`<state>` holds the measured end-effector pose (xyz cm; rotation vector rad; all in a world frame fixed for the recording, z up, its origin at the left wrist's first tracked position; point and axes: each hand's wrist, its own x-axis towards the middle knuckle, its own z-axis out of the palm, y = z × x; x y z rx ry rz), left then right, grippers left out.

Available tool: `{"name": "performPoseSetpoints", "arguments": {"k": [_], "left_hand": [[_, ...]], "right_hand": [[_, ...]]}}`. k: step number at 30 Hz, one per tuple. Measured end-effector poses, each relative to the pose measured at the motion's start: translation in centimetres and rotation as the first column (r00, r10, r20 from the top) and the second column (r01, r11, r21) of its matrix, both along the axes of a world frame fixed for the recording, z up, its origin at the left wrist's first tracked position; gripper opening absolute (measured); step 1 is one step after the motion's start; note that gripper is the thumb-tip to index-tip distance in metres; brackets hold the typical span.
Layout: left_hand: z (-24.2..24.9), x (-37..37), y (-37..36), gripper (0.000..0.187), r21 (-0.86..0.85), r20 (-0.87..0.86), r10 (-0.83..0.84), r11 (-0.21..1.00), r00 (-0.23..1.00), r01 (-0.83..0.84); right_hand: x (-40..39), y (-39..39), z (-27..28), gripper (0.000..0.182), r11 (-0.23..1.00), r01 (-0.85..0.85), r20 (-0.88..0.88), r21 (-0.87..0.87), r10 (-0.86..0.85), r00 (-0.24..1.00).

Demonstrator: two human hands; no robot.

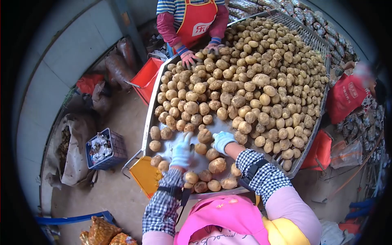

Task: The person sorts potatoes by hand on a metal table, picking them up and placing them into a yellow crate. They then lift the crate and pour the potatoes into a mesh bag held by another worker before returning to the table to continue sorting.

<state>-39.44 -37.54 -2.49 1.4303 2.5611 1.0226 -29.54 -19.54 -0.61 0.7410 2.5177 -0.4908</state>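
Observation:
A wide metal sorting table (148, 122) is loaded with potatoes (269, 81), heaped high to the right and thinner at the left. My left hand (181, 150), in a light blue glove, reaches over the bare metal with fingers stretched out and slightly blurred, nothing visible in it. In the same kind of glove, my right hand (223, 141) is open beside a single potato (205, 136), its fingertips close to that potato's right side. Several potatoes lie between my arms, among them a larger one (217, 165) near the front edge.
Across the table a person's gloved hands (188, 58) rest on the potatoes. Another person in a red apron (347, 98) is at the right. A yellow chute (145, 173), red chutes (149, 79) and a blue crate (107, 150) stand around the table. Filled net bags (102, 230) lie lower left.

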Motion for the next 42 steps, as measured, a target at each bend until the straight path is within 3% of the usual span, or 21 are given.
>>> {"name": "performPoseSetpoints", "arguments": {"k": [3, 6, 8, 10, 12, 13, 14, 15, 16, 20, 24, 26, 27, 28, 30, 32, 34, 36, 38, 40, 42], "left_hand": [[-2.4, -1.9, 6.2, 0.065, -0.339, 0.071, -0.121, 0.93, 0.99, 0.138], [-2.1, -2.1, 10.2, 0.068, -0.412, 0.138, -0.168, 0.887, 0.976, 0.211], [-1.0, -1.4, 11.9, 0.064, -0.435, 0.138, -0.058, 0.893, 0.989, 0.113], [-1.9, -1.2, 13.3, 0.063, -0.368, 0.147, 0.006, 0.929, 0.989, 0.049], [-1.7, -0.7, 14.3, 0.059, -0.373, 0.185, 0.098, 0.928, 0.978, -0.023], [-1.8, -0.6, 14.5, 0.059, -0.365, 0.237, 0.11, 0.931, 0.965, -0.017], [-2.0, -0.7, 14.4, 0.058, -0.358, 0.29, 0.125, 0.934, 0.949, -0.014], [-4.6, -1.2, 14.3, 0.059, -0.238, 0.312, 0.088, 0.971, 0.946, -0.011], [-3.6, -1.0, 14.1, 0.061, -0.31, 0.354, 0.075, 0.95, 0.932, 0.041], [-3.6, -1.7, 14.5, 0.059, -0.402, 0.357, 0.086, 0.913, 0.93, 0.07], [-4.4, -1.2, 14.6, 0.054, -0.531, 0.292, 0.016, 0.835, 0.956, 0.148], [-4.5, -0.4, 13.1, 0.053, -0.4, 0.35, -0.062, 0.892, 0.935, 0.209], [-4.6, 0.3, 12.0, 0.05, -0.194, 0.414, -0.137, 0.953, 0.9, 0.234], [-4.2, 1.0, 11.1, 0.047, -0.045, 0.825, -0.087, 0.975, 0.558, 0.219], [-0.4, 3.8, 9.0, 0.045, 0.244, 0.967, -0.248, 0.967, 0.056, 0.071], [-0.3, 5.1, 7.6, 0.047, 0.354, 0.917, -0.326, 0.931, -0.232, 0.091], [1.3, 6.9, 6.7, 0.048, 0.371, 0.873, -0.304, 0.922, -0.381, 0.115], [1.9, 8.5, 6.4, 0.049, 0.352, 0.902, -0.29, 0.923, -0.319, 0.155], [3.2, 9.8, 6.1, 0.053, 0.3, 0.945, -0.241, 0.908, -0.22, 0.292], [1.9, 11.8, 6.0, 0.057, 0.233, 0.899, -0.36, 0.874, 0.248, 0.427], [2.6, 13.2, 6.3, 0.051, -0.049, 0.511, -0.463, 0.825, 0.724, 0.563]], "right_hand": [[2.2, -0.4, -1.6, 0.044, 0.996, -0.065, -0.046, -0.058, 0.062, 0.997], [4.5, 0.7, -0.6, 0.048, 0.99, -0.075, -0.131, -0.12, 0.059, 0.99], [5.8, 2.7, 1.0, 0.041, 0.872, 0.073, -0.318, -0.484, -0.253, 0.914], [6.9, 5.2, 0.2, 0.04, 0.369, 0.112, -0.194, -0.922, -0.694, 0.694], [8.4, 7.6, -0.3, 0.047, -0.116, -0.167, -0.003, -0.979, -0.814, 0.58], [8.8, 8.2, -1.0, 0.053, -0.228, -0.264, 0.037, -0.937, -0.817, 0.576], [9.2, 8.3, -1.0, 0.053, -0.22, -0.269, 0.032, -0.938, -0.826, 0.563], [9.3, 8.1, -1.1, 0.053, -0.361, -0.272, 0.18, -0.892, -0.837, 0.517], [9.4, 8.0, -1.1, 0.054, -0.493, -0.288, 0.327, -0.821, -0.819, 0.471], [10.1, 6.3, -1.1, 0.059, -0.584, -0.423, 0.386, -0.693, -0.796, 0.467], [11.7, 4.8, -1.0, 0.066, -0.455, -0.39, 0.29, -0.8, -0.864, 0.412], [12.9, 4.3, -0.9, 0.068, -0.429, -0.329, 0.291, -0.841, -0.872, 0.394], [13.4, 4.0, -1.7, 0.071, -0.457, -0.328, 0.324, -0.827, -0.864, 0.386], [14.0, 3.7, -2.4, 0.074, -0.484, -0.329, 0.359, -0.811, -0.856, 0.373], [15.4, 2.7, -2.9, 0.078, -0.476, -0.275, 0.369, -0.835, -0.856, 0.362], [16.5, 0.8, -1.6, 0.077, -0.389, -0.259, 0.325, -0.884, -0.91, 0.257], [17.5, -0.8, -1.4, 0.08, -0.408, -0.296, 0.345, -0.864, -0.906, 0.244], [18.2, -2.5, -1.6, 0.082, -0.396, -0.39, 0.326, -0.831, -0.916, 0.236], [18.7, -3.6, -1.6, 0.081, -0.406, -0.505, 0.271, -0.761, -0.907, 0.321], [19.4, -4.6, -2.9, 0.081, -0.321, -0.535, 0.19, -0.782, -0.939, 0.286], [20.3, -5.6, -2.5, 0.078, -0.298, -0.551, 0.185, -0.779, -0.95, 0.251]]}}
